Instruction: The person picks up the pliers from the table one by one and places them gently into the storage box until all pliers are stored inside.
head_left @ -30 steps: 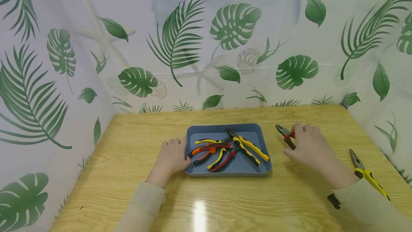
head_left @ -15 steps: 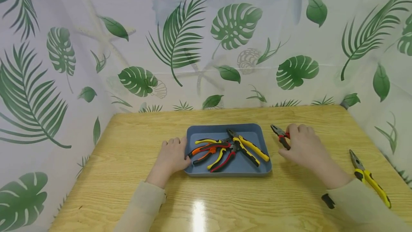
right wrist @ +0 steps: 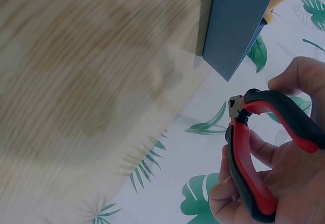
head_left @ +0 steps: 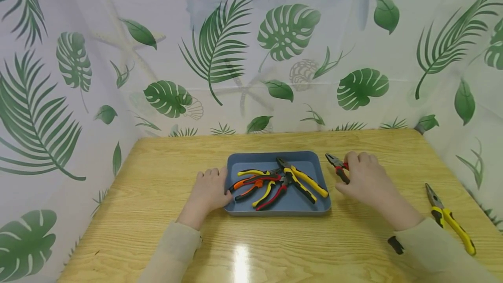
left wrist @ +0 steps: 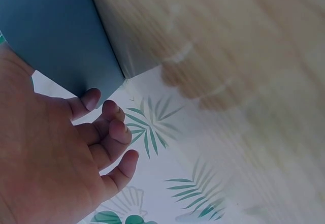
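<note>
Right hand [head_left: 367,182] is holding the red-and-black pliers [head_left: 337,171]; right wrist view is showing one handle sitting by the thumb, the other lying along the fingers, handles standing apart. Those pliers are hanging just right of the blue tray [head_left: 279,213], apart from its wall, nose pointing away from the person and a bit left. Can't tell whether they're touching the counter [head_left: 177,156]. Left hand [head_left: 210,189] is pinching the tray's left wall, thumb reaching over the rim; remaining fingers are hanging loosely curled outside it in the left wrist view. Tray is lying flat on the wood-grain counter and carrying a tangle of pliers: orange-and-black pair [head_left: 257,182] is lying at left with handles pointing to the left wall, a red-handled pair [head_left: 272,199] is crossing it, slim yellow handles [head_left: 251,172] are showing around them, and a larger yellow-and-black pair [head_left: 310,181] is lying at right, nose toward the back wall. Yellow-handled long-nose pliers [head_left: 456,227] are resting on the counter at far right, beside the right sleeve [head_left: 436,243], well apart from the tray. Leaf-print cloth [head_left: 232,121] is hanging behind the counter and along both sides.
</note>
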Tool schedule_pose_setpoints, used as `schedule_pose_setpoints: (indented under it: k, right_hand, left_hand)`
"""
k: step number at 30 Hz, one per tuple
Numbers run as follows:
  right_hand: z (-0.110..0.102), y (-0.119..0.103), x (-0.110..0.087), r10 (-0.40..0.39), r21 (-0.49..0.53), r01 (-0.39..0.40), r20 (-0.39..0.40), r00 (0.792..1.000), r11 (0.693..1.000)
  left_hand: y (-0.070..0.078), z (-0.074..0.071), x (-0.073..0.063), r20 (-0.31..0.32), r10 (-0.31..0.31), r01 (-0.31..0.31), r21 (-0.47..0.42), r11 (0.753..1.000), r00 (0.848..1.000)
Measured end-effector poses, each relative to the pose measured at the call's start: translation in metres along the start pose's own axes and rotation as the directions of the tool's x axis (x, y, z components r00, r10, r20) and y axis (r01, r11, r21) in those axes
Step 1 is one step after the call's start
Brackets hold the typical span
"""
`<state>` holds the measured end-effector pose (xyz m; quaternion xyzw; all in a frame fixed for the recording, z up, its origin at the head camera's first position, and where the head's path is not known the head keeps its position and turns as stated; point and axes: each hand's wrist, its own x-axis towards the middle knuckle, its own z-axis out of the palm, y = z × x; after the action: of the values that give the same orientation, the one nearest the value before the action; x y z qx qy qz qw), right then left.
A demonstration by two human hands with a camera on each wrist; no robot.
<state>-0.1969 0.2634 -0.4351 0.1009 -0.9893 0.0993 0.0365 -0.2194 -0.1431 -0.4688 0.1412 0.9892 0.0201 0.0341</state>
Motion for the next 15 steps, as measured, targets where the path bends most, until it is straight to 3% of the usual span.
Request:
schedule_pose_setpoints:
  k: [15]
  right_hand:
    - [0.003, -0.013, 0.006, -0.011, 0.008, 0.010, 0.006, 1.000, 1.000]
  left_hand:
    - [-0.001, 0.001, 0.001, 0.003, 0.001, -0.001, 0.008, 1.000, 1.000]
